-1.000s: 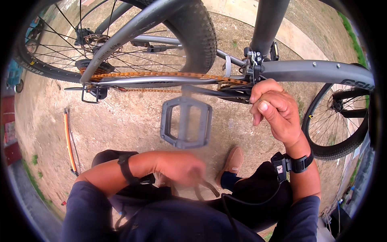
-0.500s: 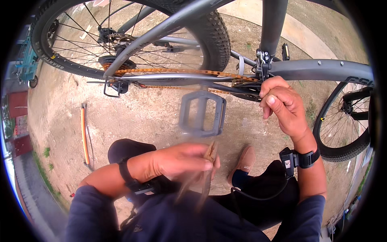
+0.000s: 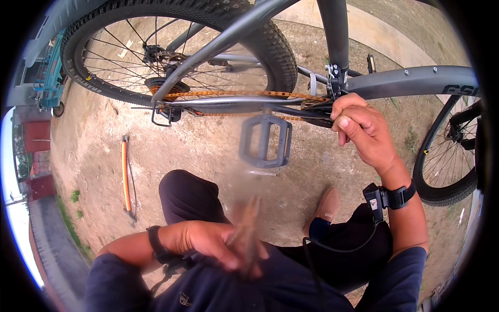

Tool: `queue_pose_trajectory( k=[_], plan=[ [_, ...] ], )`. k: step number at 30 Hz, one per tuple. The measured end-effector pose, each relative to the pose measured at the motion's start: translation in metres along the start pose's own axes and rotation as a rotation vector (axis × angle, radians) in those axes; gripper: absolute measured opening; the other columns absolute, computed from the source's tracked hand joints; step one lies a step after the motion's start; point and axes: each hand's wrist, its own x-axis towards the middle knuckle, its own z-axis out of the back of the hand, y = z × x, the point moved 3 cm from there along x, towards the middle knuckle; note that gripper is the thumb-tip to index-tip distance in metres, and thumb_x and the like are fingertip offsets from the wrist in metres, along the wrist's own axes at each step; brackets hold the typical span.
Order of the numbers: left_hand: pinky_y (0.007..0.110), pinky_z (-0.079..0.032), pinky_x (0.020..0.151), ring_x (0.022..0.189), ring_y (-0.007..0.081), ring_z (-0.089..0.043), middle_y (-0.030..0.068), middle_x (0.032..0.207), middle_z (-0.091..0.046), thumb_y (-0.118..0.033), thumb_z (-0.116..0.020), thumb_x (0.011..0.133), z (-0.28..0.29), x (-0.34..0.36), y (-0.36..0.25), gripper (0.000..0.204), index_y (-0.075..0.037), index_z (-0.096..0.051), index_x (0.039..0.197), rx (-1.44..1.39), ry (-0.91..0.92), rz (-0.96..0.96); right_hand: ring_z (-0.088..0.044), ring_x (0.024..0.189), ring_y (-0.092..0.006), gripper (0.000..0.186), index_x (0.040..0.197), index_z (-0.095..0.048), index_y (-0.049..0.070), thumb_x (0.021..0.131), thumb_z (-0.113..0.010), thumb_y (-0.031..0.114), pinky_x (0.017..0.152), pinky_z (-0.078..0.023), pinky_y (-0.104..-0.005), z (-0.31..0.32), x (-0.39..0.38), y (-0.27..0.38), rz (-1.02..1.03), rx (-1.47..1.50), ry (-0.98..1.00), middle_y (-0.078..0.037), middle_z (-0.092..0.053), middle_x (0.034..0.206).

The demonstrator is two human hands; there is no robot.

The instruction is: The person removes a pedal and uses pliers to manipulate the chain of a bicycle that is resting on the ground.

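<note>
We see our right hand [image 3: 362,127] at the right centre of the frame, curled shut around the bicycle's crank area just below the grey seat tube [image 3: 335,36], thumb pressed over the folded fingers; it sat a little lower and farther from the frame a second ago and has since closed in on the point where the rusty orange chain [image 3: 244,94] meets the chainring, so that grip reads as settled. The grey flat pedal [image 3: 265,140] hangs at the centre, just left of that hand and below the chain, and looks softly blurred, which suggests it is swinging. The bigger change is at the lower centre: our left hand [image 3: 218,244], which rested low by the knee a second ago, has come up over the lap and now pinches a thin brownish thing [image 3: 248,234], too smeared by motion for us to name, its fingers closed round it. We judge that the left hand is bringing this item toward the drivetrain while the right steadies the bike. The knobby rear wheel [image 3: 182,47] fills the upper left, and an orange-handled tool [image 3: 125,174] lies on the dirt at the left, untouched.
</note>
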Motion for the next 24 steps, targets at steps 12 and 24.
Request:
queue_pose_trajectory(
  k=[12,24],
  plan=[
    [0.036,-0.061,0.078,0.11,0.0357,-0.066,0.0283,0.118,-0.063,0.005,-0.049,0.082,-0.041,0.004,-0.13,0.059,0.004,-0.041,0.14,0.282,-0.604,-0.258,-0.06,0.092,-0.0257,0.017,0.079,-0.059,0.001,0.093,-0.062,0.01,0.079,-0.049,-0.0349,-0.01,-0.004,-0.001,0.049,-0.133,-0.021,-0.009,-0.063,0.09],
    [0.032,-0.057,0.084,0.099,0.0203,-0.066,0.0109,0.11,-0.066,-0.003,-0.06,0.082,-0.07,0.035,-0.178,0.042,0.001,-0.058,0.124,0.421,-0.81,-0.194,-0.064,0.077,-0.0301,0.009,0.086,-0.06,0.004,0.092,-0.063,0.011,0.066,-0.051,-0.0368,-0.022,-0.002,0.035,-0.094,-0.47,-0.127,-0.007,-0.062,0.102]
  ],
)
